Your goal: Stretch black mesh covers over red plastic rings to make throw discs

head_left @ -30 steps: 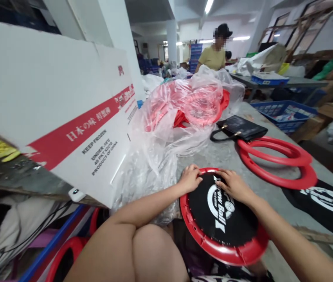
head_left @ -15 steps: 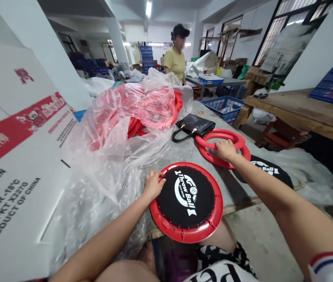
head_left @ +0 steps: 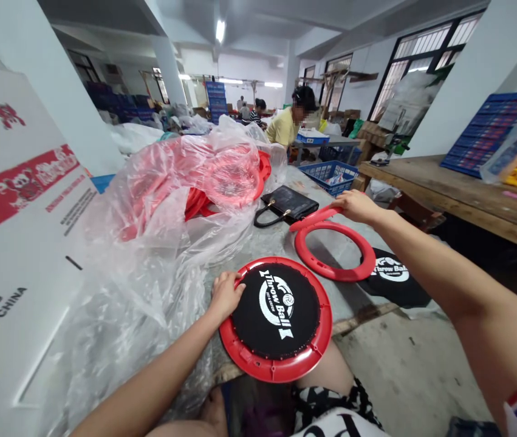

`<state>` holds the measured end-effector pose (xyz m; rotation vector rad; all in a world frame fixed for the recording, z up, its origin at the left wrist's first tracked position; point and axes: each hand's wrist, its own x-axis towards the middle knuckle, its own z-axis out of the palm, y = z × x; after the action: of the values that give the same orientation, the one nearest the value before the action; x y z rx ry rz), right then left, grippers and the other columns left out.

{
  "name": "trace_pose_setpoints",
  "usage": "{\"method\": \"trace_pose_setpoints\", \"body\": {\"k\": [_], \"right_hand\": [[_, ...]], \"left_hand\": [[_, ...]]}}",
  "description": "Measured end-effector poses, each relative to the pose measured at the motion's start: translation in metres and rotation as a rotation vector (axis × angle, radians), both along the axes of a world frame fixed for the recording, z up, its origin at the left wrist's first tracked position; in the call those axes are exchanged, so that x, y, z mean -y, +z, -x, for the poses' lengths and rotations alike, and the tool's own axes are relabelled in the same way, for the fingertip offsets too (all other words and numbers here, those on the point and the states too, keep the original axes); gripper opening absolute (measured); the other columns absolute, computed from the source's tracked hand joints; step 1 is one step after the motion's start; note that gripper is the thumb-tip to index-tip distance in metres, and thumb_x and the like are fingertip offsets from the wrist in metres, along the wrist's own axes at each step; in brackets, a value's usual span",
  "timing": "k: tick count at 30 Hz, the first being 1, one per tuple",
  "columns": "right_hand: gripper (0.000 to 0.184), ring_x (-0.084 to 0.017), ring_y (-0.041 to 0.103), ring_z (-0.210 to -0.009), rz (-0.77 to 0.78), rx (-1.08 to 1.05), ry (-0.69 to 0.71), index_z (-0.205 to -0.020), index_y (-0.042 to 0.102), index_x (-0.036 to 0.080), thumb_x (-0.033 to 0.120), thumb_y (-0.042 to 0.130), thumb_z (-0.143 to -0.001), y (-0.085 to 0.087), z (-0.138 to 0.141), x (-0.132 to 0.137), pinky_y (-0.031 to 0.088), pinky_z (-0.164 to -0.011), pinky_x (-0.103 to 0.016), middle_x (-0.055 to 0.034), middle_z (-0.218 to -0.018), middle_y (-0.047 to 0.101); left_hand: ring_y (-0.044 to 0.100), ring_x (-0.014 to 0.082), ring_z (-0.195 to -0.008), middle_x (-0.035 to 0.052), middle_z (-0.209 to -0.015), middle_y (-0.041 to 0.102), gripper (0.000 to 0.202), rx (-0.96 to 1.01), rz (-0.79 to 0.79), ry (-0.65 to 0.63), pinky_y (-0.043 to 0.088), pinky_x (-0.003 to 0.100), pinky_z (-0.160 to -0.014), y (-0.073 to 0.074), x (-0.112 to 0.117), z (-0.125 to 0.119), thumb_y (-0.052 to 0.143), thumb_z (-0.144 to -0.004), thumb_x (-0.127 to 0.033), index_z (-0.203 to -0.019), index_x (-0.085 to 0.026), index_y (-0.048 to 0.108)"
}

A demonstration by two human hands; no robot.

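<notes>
My right hand [head_left: 356, 205], right of centre in the frame, is clamped on the far rim of the upper red ring [head_left: 315, 218], which it holds tilted. My left hand [head_left: 227, 294], left of centre, has its fingertips on the upper-left rim of the red-rimmed disc [head_left: 258, 321]; I cannot tell whether it pinches that rim or merely steadies it. The disc lies at lower centre, printed face up.

On progress, I judge the disc to be partly built: its black printed panel sits inside the red rim all the way round, while the rim's ribs show bare, with no ring over them. The upper ring is off the table along its raised side. Just below it, the lower red ring [head_left: 335, 271] lies with an open centre, and a loose black panel [head_left: 395, 285] lies to its right. Both look to me like parts unused as yet.

For room, the disc overhangs the near edge of the table [head_left: 352, 303], above the lap, so I would mind that side. Grey tabletop shows between the disc and the handbag [head_left: 290, 203]. The handbag crowds the ring's left end. Clear plastic [head_left: 162, 243] fills the left-centre, with a carton [head_left: 25, 182] beyond at far left. The air above the rings looks open.
</notes>
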<state>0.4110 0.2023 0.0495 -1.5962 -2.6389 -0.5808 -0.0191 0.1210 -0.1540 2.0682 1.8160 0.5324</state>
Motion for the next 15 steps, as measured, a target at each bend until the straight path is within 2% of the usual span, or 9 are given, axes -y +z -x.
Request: {"method": "trace_pose_setpoints", "body": {"k": [4,8,11,15], "right_hand": [[0.027,-0.024,0.066,-0.093,0.046,-0.248,0.010,-0.098,0.078,0.018,0.023,0.055,-0.087,0.003,-0.010,0.004,0.046,-0.082,-0.031,-0.0089,-0.097,0.078],[0.025,-0.021,0.066,-0.081,0.133,-0.560,-0.084,-0.091,0.078,0.017,0.022,0.058,-0.078,0.006,-0.018,0.022,0.048,-0.074,-0.028,-0.0058,-0.085,0.076],[0.024,-0.019,0.063,-0.074,0.166,-0.756,-0.141,-0.089,0.077,0.016,0.029,0.060,-0.077,0.009,-0.024,0.036,0.048,-0.069,-0.027,-0.0048,-0.080,0.074],[0.026,-0.021,0.065,-0.077,0.105,-0.812,-0.173,-0.091,0.076,0.015,0.033,0.061,-0.079,0.000,-0.020,0.046,0.049,-0.071,-0.028,-0.0064,-0.083,0.075]], "left_hand": [[0.055,0.0293,-0.126,0.0133,-0.132,0.063,0.037,-0.008,0.001,0.015,0.039,0.041,-0.110,0.000,-0.001,-0.001,0.057,-0.094,-0.025,-0.129,-0.017,0.063],[0.055,0.0303,-0.126,0.0142,-0.134,0.062,0.039,-0.016,-0.001,0.013,0.039,0.040,-0.110,0.000,-0.001,-0.001,0.057,-0.094,-0.027,-0.132,-0.016,0.061],[0.056,0.0307,-0.125,0.0150,-0.134,0.062,0.040,-0.023,0.003,0.019,0.040,0.041,-0.109,0.001,-0.001,-0.002,0.057,-0.095,-0.027,-0.133,-0.016,0.061],[0.053,0.0307,-0.129,0.0144,-0.136,0.062,0.041,-0.019,0.018,0.019,0.038,0.040,-0.111,0.004,0.001,-0.003,0.057,-0.095,-0.028,-0.134,-0.016,0.060]]}}
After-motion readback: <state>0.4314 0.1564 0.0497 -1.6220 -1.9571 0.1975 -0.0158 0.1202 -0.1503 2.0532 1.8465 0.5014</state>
